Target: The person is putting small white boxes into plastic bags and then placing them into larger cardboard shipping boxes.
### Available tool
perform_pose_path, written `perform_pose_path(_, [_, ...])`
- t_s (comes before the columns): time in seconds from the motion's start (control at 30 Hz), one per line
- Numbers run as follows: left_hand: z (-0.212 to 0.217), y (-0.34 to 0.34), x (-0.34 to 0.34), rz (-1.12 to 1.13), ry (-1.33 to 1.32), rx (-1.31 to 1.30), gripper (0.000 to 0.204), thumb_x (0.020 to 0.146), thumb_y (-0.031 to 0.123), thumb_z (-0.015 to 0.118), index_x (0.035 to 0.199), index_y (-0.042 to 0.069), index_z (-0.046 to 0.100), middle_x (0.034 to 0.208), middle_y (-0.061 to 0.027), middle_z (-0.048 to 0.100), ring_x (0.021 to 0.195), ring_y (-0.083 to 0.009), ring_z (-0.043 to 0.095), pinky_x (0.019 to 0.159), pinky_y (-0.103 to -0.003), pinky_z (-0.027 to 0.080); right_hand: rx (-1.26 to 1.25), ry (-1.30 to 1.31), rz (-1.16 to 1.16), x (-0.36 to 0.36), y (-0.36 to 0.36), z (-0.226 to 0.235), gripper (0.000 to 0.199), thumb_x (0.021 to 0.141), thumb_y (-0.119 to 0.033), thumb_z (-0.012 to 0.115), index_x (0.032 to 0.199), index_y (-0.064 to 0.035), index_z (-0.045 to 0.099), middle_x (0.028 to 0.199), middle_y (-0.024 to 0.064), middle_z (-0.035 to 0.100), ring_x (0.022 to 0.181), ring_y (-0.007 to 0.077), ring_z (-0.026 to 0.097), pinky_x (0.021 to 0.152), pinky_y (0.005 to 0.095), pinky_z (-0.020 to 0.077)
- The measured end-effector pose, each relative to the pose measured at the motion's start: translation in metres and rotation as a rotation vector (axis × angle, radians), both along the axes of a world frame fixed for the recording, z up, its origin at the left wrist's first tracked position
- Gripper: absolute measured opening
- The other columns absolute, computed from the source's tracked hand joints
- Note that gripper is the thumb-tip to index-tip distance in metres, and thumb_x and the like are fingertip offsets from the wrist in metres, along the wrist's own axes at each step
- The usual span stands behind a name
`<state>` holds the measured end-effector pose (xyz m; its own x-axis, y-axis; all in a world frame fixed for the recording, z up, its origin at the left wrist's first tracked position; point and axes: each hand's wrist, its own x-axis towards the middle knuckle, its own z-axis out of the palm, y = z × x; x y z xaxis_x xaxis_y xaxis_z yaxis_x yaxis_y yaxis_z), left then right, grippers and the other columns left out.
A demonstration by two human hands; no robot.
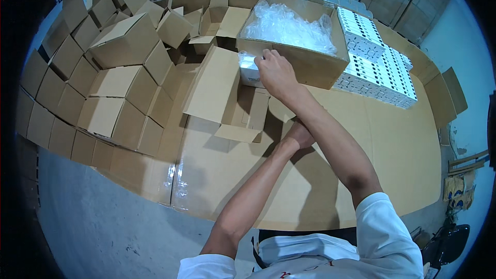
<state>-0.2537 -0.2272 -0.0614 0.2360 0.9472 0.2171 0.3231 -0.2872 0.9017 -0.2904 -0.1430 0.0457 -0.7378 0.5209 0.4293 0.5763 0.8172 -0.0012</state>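
My right hand [276, 72] is closed, its fingertips curled at the upper edge of a small white box [251, 76] with clear plastic about it. That white box stands at the far end of an open brown carton [214, 85], whose flaps are spread. Beneath my right forearm lies my left hand [301, 133], low over the cardboard surface; its fingers are hidden by the right arm. Just beyond my right hand is a larger open carton [305, 70] filled with crumpled clear plastic bags [289, 26].
Stacked brown cartons [116, 85] crowd the left side, several with raised flaps. White boxes with dark square marks [374, 75] are piled at the right. The cardboard-covered table [382, 144] has a taped seam and a curved front edge. A dark chair [447, 245] stands lower right.
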Motion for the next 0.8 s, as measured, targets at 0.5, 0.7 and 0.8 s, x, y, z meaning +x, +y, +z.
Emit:
perform_pose_path(0.5, [0.026,0.044,0.088,-0.051,-0.282,-0.178,0.052,0.087,0.013,0.07,0.132,0.001,0.047,0.116,-0.0066,0.059,0.107,-0.0218,0.056,0.102,-0.037,0.042,-0.205,0.104,-0.103,0.117,0.013,0.039,0.05,0.097,-0.048,0.048,0.111,-0.0067,0.071,0.126,0.0197,0.052,0.118,0.0333,0.048,0.088,0.0513,0.043])
perform_pose_path(0.7, [0.033,0.057,0.128,0.092,0.267,0.185,0.046,0.089,0.014,0.069,0.127,-0.004,0.05,0.107,-0.0101,0.062,0.104,-0.0206,0.056,0.097,-0.035,0.045,-0.5,0.099,0.036,0.2,0.029,0.057,0.065,0.099,-0.052,0.043,0.151,-0.0132,0.035,0.153,0.0299,0.023,0.138,0.0484,0.031,0.109,0.0614,0.0306])
perform_pose_path(0.8, [0.073,0.051,0.188,0.198,-0.012,0.06,0.035,0.09,0.012,0.067,0.118,-0.006,0.058,0.099,-0.0109,0.066,0.096,-0.0216,0.059,0.09,-0.034,0.048,-0.432,0.301,0.111,0.293,0.048,0.049,0.065,0.099,-0.052,0.046,0.152,-0.0168,0.035,0.153,0.0247,0.027,0.135,0.0481,0.036,0.108,0.0603,0.0341])
